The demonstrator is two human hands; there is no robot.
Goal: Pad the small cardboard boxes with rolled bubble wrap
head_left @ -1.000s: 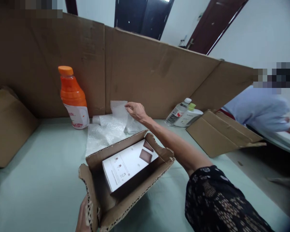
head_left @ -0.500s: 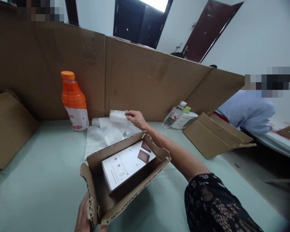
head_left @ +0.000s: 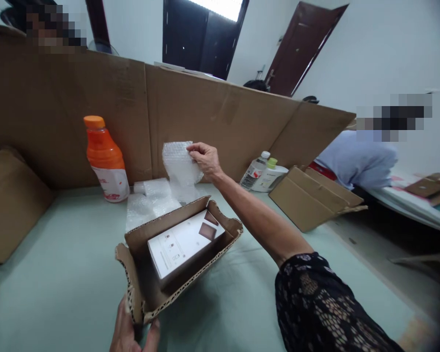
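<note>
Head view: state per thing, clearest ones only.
Brown cardboard box: top open, gripped by left hand
White printed carton: inside the box
Clear bubble wrap sheet: raised, pinched by right hand
Orange bottle with white label: standing, capped
Clear plastic bottle: capped
White plastic bottle: capped

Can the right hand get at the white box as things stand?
Probably not until freed: the right hand holds bubble wrap, though the open carton leaves the white box uncovered from above.
</note>
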